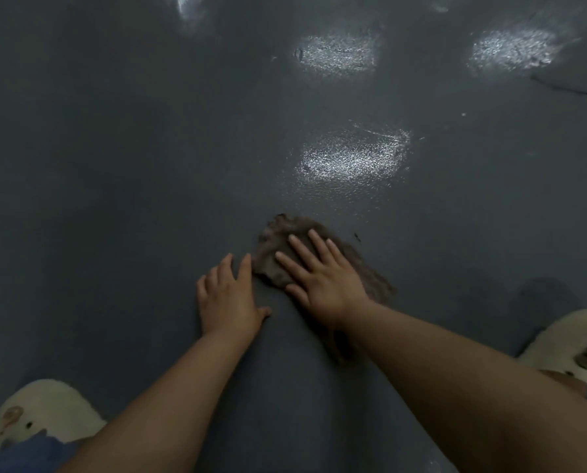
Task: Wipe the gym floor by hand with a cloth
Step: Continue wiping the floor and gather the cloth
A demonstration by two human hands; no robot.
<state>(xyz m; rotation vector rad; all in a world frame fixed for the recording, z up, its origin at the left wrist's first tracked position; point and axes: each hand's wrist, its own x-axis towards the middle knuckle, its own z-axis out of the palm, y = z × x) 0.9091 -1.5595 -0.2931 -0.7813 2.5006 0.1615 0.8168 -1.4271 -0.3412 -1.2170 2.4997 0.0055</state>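
Your right hand lies flat, fingers straight and spread, pressing the crumpled brown cloth onto the dark grey gym floor, while your left hand rests open-palmed on the bare floor just beside the cloth's left edge.

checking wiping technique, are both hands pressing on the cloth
No, only the right hand lies flat on the cloth; the left hand rests on the bare floor beside it.
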